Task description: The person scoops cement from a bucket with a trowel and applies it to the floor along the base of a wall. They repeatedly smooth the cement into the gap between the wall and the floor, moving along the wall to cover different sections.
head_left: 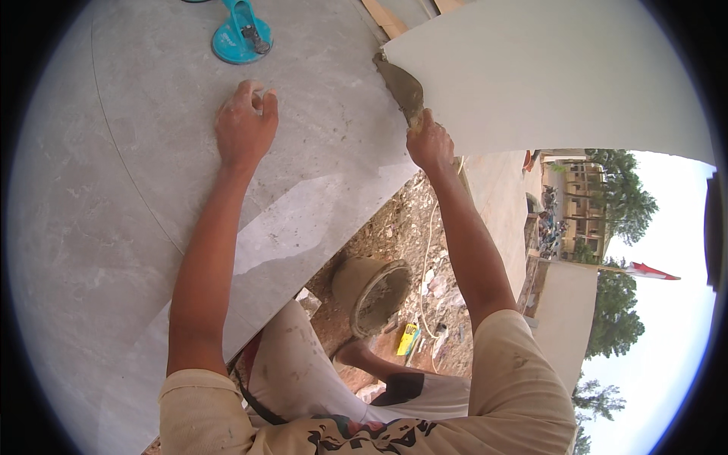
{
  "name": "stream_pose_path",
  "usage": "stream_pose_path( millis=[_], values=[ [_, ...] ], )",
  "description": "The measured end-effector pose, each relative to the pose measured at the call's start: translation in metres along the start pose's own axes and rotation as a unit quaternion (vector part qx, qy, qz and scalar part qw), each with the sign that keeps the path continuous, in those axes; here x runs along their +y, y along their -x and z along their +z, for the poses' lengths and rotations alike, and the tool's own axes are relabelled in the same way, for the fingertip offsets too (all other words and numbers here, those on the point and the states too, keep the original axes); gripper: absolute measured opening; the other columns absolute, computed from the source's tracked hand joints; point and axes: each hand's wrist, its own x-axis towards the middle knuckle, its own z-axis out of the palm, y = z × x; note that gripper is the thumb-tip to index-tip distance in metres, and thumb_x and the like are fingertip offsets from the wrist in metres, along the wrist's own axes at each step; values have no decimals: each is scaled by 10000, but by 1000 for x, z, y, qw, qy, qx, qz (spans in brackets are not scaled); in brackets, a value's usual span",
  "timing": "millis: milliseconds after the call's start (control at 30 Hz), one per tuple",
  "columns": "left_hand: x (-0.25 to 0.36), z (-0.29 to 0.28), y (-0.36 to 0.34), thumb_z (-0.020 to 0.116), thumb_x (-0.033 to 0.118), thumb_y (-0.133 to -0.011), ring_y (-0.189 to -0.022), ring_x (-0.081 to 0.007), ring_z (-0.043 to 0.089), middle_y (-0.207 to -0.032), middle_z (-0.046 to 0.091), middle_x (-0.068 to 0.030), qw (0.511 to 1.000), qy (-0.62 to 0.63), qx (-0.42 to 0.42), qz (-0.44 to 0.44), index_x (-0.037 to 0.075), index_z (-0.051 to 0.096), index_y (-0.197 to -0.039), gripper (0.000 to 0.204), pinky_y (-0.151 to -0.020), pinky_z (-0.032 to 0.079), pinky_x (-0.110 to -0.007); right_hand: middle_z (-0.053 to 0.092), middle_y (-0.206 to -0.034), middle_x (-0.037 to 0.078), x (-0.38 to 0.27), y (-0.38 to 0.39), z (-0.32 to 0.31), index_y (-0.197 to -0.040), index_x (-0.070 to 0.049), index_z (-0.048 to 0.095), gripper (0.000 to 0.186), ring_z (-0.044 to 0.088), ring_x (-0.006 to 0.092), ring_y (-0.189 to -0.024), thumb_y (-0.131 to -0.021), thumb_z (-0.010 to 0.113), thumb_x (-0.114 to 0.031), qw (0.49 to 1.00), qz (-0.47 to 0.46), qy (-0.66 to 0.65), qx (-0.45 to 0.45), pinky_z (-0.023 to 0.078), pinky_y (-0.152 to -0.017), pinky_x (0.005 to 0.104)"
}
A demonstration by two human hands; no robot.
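Observation:
My right hand [431, 144] grips a trowel [402, 85] by its handle. The blade, smeared with grey mortar, lies along the edge where a white wall panel [553, 83] meets the large grey tile slab [152, 83]. Over the slab, my left hand [246, 125] is loosely curled, dusted with cement, and no object shows in its fingers. Just beyond it, a blue suction-cup lifter [241, 44] sits on the slab.
Below the slab's edge, a bucket [371, 296] with mortar inside stands on rubble-strewn ground [394, 220]. A yellow packet [408, 339] and a pale cable [425, 280] lie nearby. Wooden strips [385, 17] show at the top. Farther right are trees, a building and a red-and-white flag.

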Motion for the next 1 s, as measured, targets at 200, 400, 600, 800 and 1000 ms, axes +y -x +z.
stream_pose_path(
  millis=[200, 400, 600, 800, 1000],
  values=[
    [0, 1, 0, 662, 263, -919, -795, -244, 688, -820, 701, -88, 1000, -5, 1, -1, 70, 672, -1066, 244, -778, 541, -405, 699, -1023, 255, -21, -31, -6, -1400, -97, 467, 526, 678, 415, -1002, -894, 562, -207, 999, 20, -24, 8, 533, -891, 512],
    [3, -5, -3, 666, 249, -908, -778, -260, 691, -820, 708, -102, 999, 39, 4, 5, 67, 682, -1023, 216, -783, 542, -411, 698, -1035, 248, -25, -22, -15, -1378, -84, 472, 511, 673, 416, -1015, -893, 564, -212, 999, 51, -15, -3, 526, -899, 508],
    [1, -3, -4, 668, 244, -905, -821, -262, 692, -842, 707, -99, 1000, 11, 7, 4, 65, 677, -1003, 205, -786, 539, -414, 694, -1052, 246, -21, 2, -22, -1397, -66, 429, 543, 670, 411, -1031, -899, 574, -227, 999, 44, -28, 10, 523, -905, 510],
    [4, -4, -2, 663, 253, -911, -825, -258, 690, -843, 706, -90, 1000, 16, -4, -8, 69, 675, -998, 204, -785, 541, -419, 690, -1063, 246, -55, -16, -23, -1391, -40, 422, 539, 671, 406, -1035, -900, 570, -205, 999, 24, -20, -12, 527, -905, 509],
    [3, -3, -2, 658, 262, -913, -798, -260, 687, -825, 701, -85, 999, 35, 1, -1, 77, 677, -987, 200, -749, 542, -415, 691, -1059, 240, -48, -31, -17, -1398, -69, 427, 534, 669, 409, -1042, -905, 581, -206, 999, 30, -10, -21, 528, -909, 496]
  ],
)
